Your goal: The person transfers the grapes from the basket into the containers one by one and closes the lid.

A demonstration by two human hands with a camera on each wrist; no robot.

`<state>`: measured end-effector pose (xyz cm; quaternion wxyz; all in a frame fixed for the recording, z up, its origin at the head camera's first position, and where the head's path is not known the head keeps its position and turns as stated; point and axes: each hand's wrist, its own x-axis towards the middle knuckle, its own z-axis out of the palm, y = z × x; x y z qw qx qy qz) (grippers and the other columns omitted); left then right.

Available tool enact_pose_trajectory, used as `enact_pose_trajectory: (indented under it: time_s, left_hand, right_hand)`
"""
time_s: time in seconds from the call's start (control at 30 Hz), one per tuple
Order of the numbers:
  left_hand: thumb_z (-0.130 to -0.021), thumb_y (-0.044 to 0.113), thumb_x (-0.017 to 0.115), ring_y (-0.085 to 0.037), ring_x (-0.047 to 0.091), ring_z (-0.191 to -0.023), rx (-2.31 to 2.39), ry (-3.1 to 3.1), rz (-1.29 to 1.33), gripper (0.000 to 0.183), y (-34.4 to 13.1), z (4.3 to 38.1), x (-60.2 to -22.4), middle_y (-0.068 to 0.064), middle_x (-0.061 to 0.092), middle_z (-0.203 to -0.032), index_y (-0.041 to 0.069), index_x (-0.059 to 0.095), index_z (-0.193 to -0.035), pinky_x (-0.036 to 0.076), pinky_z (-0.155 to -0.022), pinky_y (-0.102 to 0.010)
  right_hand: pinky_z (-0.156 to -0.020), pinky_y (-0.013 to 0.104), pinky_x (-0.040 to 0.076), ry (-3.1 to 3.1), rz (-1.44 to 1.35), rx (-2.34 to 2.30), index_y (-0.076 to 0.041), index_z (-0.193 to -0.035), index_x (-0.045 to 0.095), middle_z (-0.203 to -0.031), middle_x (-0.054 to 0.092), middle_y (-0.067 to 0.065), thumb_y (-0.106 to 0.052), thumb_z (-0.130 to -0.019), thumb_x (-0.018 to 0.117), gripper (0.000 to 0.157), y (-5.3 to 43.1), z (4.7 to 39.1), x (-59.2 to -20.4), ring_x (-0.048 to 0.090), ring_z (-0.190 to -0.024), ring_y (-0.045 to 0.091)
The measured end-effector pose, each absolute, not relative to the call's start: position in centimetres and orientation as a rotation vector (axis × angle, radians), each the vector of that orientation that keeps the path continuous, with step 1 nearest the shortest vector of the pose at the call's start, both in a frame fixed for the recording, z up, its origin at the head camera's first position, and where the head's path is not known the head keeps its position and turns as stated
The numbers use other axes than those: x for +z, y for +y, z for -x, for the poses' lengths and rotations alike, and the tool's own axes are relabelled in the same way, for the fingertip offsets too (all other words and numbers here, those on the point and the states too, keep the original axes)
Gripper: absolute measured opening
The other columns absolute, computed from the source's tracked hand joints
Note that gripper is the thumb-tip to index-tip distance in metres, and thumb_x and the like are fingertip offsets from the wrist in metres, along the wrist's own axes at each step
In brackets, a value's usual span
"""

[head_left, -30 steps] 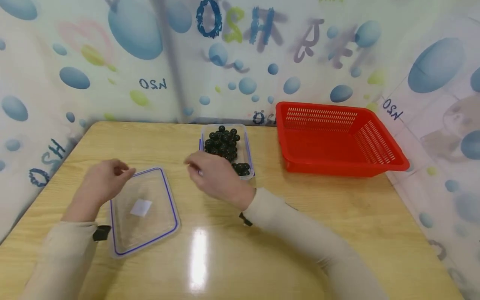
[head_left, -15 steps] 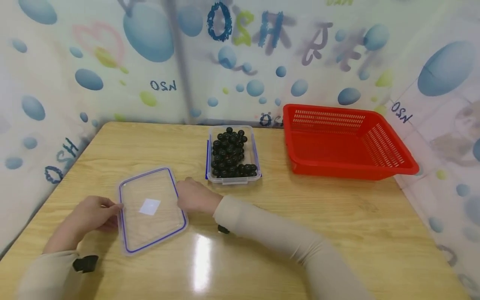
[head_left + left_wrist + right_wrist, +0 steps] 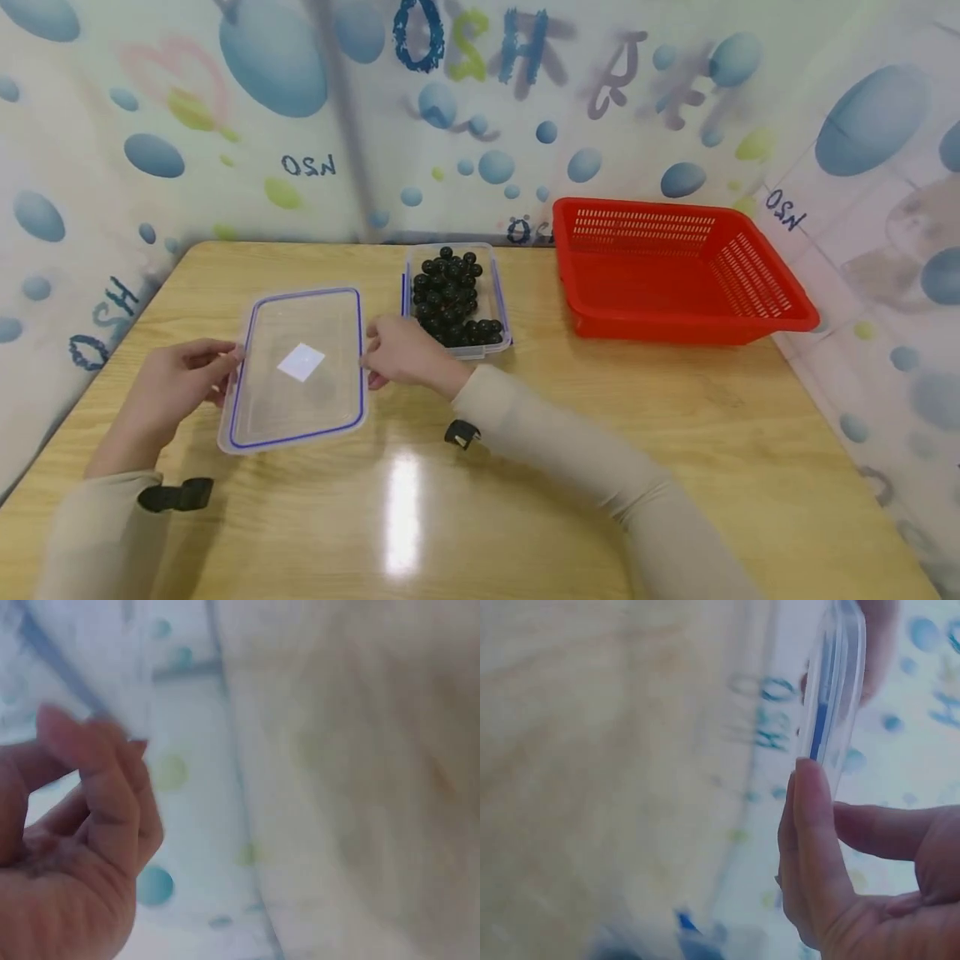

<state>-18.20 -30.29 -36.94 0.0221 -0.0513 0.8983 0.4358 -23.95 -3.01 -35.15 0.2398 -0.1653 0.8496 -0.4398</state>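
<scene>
Two hands on one clear plastic lid with blue seal line, raised just above wooden surface: left hand pinching left rim, right hand pinching right rim, thumb and fingertip on opposite faces. Judged light, stiff, smooth, likely slippery; best gripped at opposite long edges. Just beside, right: open clear container of dark balls. Further right: red basket.

I see bright, even light from above, with a white glare streak on the bench. Both wrist views are badly blurred; head view bends at its edges.
</scene>
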Motion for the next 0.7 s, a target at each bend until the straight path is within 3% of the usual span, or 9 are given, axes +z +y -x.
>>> enact_pose_trajectory:
  time_s: [0.2, 0.37, 0.7]
  left_hand:
    - [-0.103, 0.034, 0.052, -0.011, 0.06, -0.075, 1.471, 2.81, 0.153, 0.052, -26.1, 21.3, -34.4, -0.018, 0.063, -0.104, -0.008, 0.056, -0.133, 0.056, -0.063, -0.024]
    - [-0.104, 0.027, 0.049, -0.015, 0.064, -0.083, 1.554, 2.648, -0.016, 0.049, -21.6, 24.3, -32.6, -0.023, 0.061, -0.118, -0.006, 0.05, -0.14, 0.057, -0.071, -0.027]
    - [-0.099, 0.012, 0.05, -0.021, 0.065, -0.079, 1.641, 2.491, -0.168, 0.038, -14.7, 28.9, -33.1, -0.019, 0.068, -0.099, -0.006, 0.059, -0.131, 0.058, -0.072, -0.031]
  right_hand:
    - [-0.062, 0.031, 0.059, 2.314, 0.44, -1.427, 0.007, -0.136, 0.05, -0.1, 0.064, 0.012, 0.0, -0.096, 0.061, 0.042, 1.4, 26.1, -31.5, 0.069, -0.065, 0.021]
    - [-0.068, 0.035, 0.06, 2.306, 0.337, -1.511, 0.005, -0.131, 0.054, -0.102, 0.063, 0.016, -0.003, -0.097, 0.059, 0.035, 6.4, 28.0, -29.8, 0.069, -0.075, 0.028]
    - [-0.074, 0.032, 0.059, 2.431, 0.14, -1.372, -0.003, -0.127, 0.062, -0.108, 0.065, 0.011, -0.016, -0.099, 0.06, 0.031, 13.6, 30.5, -30.4, 0.068, -0.088, 0.028]
